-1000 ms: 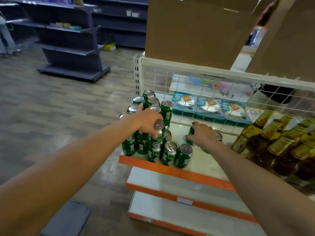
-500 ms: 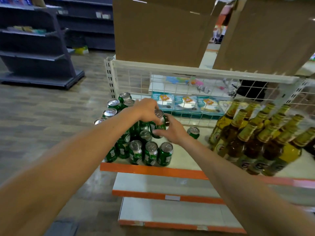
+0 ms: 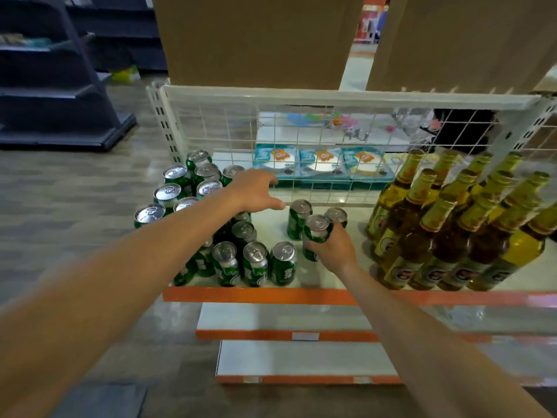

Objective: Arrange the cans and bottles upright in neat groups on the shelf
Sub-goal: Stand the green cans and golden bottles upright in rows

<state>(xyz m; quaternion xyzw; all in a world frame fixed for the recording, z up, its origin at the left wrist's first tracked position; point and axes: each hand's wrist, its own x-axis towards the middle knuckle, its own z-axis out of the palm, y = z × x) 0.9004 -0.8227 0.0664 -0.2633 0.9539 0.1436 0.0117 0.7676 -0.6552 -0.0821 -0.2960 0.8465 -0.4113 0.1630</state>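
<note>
Since the hands met on the stack half a second ago: they have parted, and the right hand (image 3: 331,250) has come away to 3 o'clock of the can stack (image 3: 211,224).
Shelf (image 3: 241,295): white deck with an orange lip; green can stack at its 9 o'clock end, amber bottles (image 3: 446,236) upright at 3 o'clock.
Held can (image 3: 315,233): green, upright, mid-deck, with two loose cans (image 3: 298,218) just beside it at 11 and 1 o'clock.
Right hand: fingers wrapped round the held can from 6 o'clock.
Left hand (image 3: 256,191): palm down, fingers straight and spread, holding nothing, over the stack's 3 o'clock edge.
Wire mesh (image 3: 211,131): blue packs (image 3: 322,164) behind it at 12 o'clock; cardboard boxes (image 3: 256,40) above.
</note>
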